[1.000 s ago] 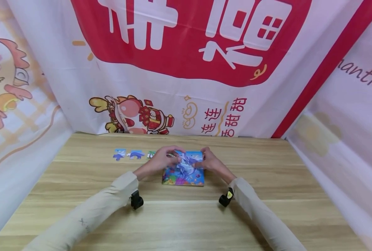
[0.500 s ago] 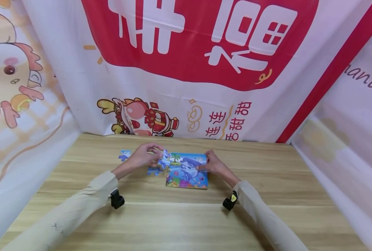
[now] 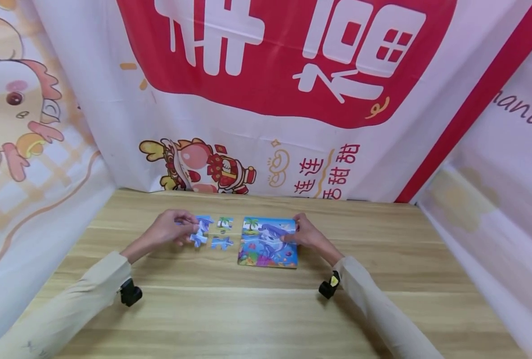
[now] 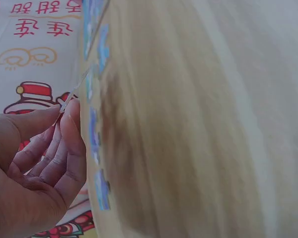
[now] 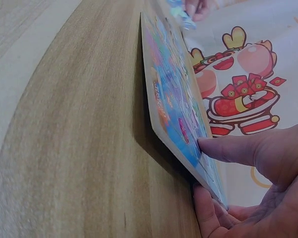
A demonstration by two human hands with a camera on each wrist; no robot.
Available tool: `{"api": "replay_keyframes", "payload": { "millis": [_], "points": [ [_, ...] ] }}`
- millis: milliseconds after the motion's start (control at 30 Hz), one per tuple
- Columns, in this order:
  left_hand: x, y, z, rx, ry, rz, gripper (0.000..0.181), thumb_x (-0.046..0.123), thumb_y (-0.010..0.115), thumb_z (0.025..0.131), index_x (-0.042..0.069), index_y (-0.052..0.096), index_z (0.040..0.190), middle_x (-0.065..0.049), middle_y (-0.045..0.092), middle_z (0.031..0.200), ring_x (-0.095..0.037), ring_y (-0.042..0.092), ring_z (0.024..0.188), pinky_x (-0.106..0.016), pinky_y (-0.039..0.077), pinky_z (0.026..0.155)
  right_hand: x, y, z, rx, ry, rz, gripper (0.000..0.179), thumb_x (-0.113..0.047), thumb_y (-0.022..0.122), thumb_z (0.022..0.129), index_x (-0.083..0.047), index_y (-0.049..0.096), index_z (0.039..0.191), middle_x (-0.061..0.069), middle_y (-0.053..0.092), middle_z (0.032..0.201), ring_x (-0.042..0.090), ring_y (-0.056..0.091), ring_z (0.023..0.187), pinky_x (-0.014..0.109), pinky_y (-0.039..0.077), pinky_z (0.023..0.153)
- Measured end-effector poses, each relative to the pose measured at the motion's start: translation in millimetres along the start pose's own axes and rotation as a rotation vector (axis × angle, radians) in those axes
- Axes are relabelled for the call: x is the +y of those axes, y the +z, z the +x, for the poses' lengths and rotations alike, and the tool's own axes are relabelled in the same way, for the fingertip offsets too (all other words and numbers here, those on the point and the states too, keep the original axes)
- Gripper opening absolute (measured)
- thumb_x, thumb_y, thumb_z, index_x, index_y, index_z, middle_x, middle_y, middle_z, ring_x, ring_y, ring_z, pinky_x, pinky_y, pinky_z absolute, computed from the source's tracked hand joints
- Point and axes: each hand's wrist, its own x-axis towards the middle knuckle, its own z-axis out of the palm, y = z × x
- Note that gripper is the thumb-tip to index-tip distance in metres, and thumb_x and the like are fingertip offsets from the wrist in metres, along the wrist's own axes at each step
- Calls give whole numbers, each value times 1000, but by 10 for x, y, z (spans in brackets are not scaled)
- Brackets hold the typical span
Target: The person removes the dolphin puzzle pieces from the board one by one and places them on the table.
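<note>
Grip [image 5: 283, 186] curls under board [image 5: 180, 106], right wrist alone shows.

We look into a curtained booth [image 3: 508, 169]: printed cloths [image 3: 266, 107] line three sides of a wooden table [image 3: 257, 314]; home or office, we cannot tell.

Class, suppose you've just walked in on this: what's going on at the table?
A person is busy with jigsaw pieces and a dolphin-picture board at a wooden table. Their left hand pinches one blue-and-white piece; others, including a palm-tree piece, lie on the table between that hand and the board. Their right hand grips the board's right edge, thumb on top. The pinched piece is apart from the board, off to its left.
</note>
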Motion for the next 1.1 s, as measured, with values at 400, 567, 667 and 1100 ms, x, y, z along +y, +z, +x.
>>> {"api": "replay_keyframes", "payload": {
  "millis": [400, 567, 667, 1100],
  "points": [
    [-186, 33, -60, -3, 7, 35, 17, 9, 67, 102, -2, 69, 114, -12, 72, 92, -18, 69, 64, -34, 61, 54, -13, 22, 35, 1, -12, 5, 72, -14, 82, 91, 4, 37, 144, 27, 53, 129, 36, 54, 113, 52, 49, 104],
    [-180, 73, -70, 30, 20, 44, 14, 5, 68, 100, -4, 68, 110, -13, 71, 86, -19, 68, 62, -35, 61, 53, -3, 3, 5, -1, -1, -2, 71, -16, 81, 91, 2, 38, 145, 25, 54, 129, 35, 57, 113, 51, 50, 103],
    [-177, 95, -80, 39, 23, 44, 15, 5, 68, 100, -5, 67, 111, -13, 70, 86, -19, 67, 62, -34, 61, 54, 10, -10, -12, 1, -1, -6, 71, -16, 81, 91, 1, 38, 145, 26, 54, 131, 35, 57, 113, 50, 50, 103],
    [-196, 107, -124, 67, 63, 45, 13, 3, 70, 99, -6, 68, 107, -15, 71, 87, -21, 70, 67, -31, 62, 58, -14, -21, 7, -2, 46, 4, 71, -19, 82, 91, -1, 39, 145, 25, 53, 133, 33, 58, 111, 46, 53, 98]
  ]
}}
